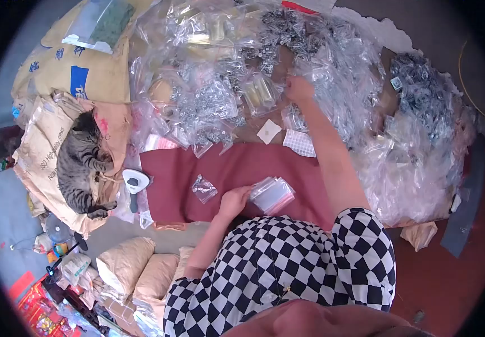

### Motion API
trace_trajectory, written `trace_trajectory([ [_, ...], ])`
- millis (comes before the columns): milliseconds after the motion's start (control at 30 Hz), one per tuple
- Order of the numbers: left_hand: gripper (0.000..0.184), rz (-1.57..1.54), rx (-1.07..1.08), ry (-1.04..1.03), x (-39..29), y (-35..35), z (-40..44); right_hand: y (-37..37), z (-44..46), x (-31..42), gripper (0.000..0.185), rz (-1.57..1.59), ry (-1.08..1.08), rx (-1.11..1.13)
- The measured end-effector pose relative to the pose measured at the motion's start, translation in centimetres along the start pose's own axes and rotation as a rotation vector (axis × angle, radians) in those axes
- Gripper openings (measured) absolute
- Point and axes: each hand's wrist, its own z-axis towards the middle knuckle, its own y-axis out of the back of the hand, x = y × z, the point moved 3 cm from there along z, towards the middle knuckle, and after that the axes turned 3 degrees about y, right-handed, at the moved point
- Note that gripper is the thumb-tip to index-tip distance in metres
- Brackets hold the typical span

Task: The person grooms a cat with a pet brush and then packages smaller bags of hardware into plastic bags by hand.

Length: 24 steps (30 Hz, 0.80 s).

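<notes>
On the maroon cloth (175, 180), my left hand (235, 202) pinches the edge of a stack of clear zip bags (273, 195) with pink-striped edges. A small clear bag with tiny parts inside (203, 189) lies just left of that hand. My right hand (299, 90) reaches far forward, its fingers closed at the edge of the heap of filled plastic bags (338, 84). What those fingers hold is too small to tell. Close to its left is a clear bag of yellowish pieces (260, 92).
A tabby cat (79, 168) lies on paper sacks (40, 146) at the left. Beside the cloth is a white and grey handheld tool (135, 181). A white paper piece (269, 131) and a checked sheet (299, 142) lie beyond the cloth. Filled sacks (124, 261) stand at the lower left.
</notes>
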Motion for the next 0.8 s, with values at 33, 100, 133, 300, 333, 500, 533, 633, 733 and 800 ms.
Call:
trace_trajectory([
  [33, 0.019, -0.010, -0.001, 0.000, 0.4, 0.0, 0.2, 0.6, -0.4, -0.1, 0.024, 0.103, 0.073, -0.024],
  [100, 0.019, -0.054, -0.006, -0.038, 0.8, 0.2, 1.0, 1.8, -0.3, -0.5, 0.024, 0.415, 0.008, -0.046],
  [133, 0.019, -0.061, -0.006, -0.037, 1.0, 0.3, 1.3, 2.2, -0.1, -0.7, 0.024, 0.740, -0.066, -0.068],
  [300, 0.021, -0.115, 0.108, 0.118, 3.4, -0.2, 2.9, 3.4, 2.8, 2.7, 0.037, 0.431, 0.284, -0.197],
  [333, 0.021, -0.113, 0.105, 0.128, 3.0, 0.3, 3.1, 2.6, 3.8, 3.8, 0.044, 0.287, 0.387, -0.213],
  [500, 0.021, -0.232, 0.172, 0.171, 2.7, 0.6, 3.4, -1.6, 6.3, 5.7, 0.051, -0.183, 0.394, -0.111],
  [533, 0.021, -0.234, 0.168, 0.179, 2.8, 0.6, 3.5, -1.8, 6.7, 5.6, 0.051, -0.183, 0.312, -0.080],
  [633, 0.021, -0.228, 0.167, 0.184, 2.9, 0.5, 3.4, -2.1, 5.9, 3.3, 0.051, 0.092, 0.211, 0.017],
  [733, 0.023, -0.254, 0.173, 0.180, 3.2, 0.3, 3.4, -3.1, 3.5, 0.3, 0.032, 0.682, -0.075, 0.088],
  [800, 0.023, -0.246, 0.171, 0.183, 3.1, 0.4, 3.3, -0.9, -0.7, 0.8, 0.027, 1.376, -0.130, 0.208],
])
